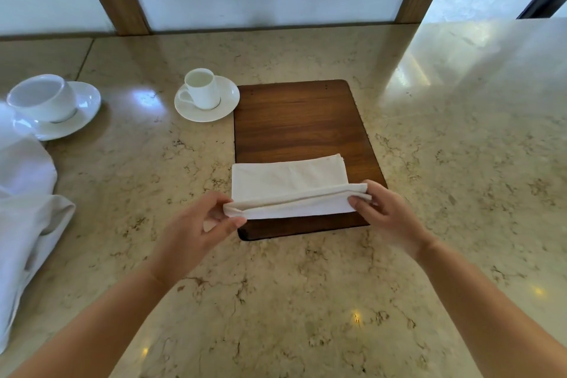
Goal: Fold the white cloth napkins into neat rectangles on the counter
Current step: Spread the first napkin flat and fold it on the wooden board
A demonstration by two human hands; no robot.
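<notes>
The left hand (201, 225) pinches the near-left corner of the white napkin (288, 186) between thumb and curled fingers; the right hand (388, 213) pinches the near-right corner likewise — together they lift its near edge as a raised fold. The napkin lies across the near end of a wooden board (299, 120) on the marble counter (460, 163). Unfolded cloths (27, 209) sit far left, near two cups on saucers (207, 98) — no readable writing

The marble desk (306, 301) carries a wooden board (299, 123) at center, a saucer (207, 109) at 11 o'clock, another saucer (82, 107) and loose cloths (27, 224) at 9.
</notes>
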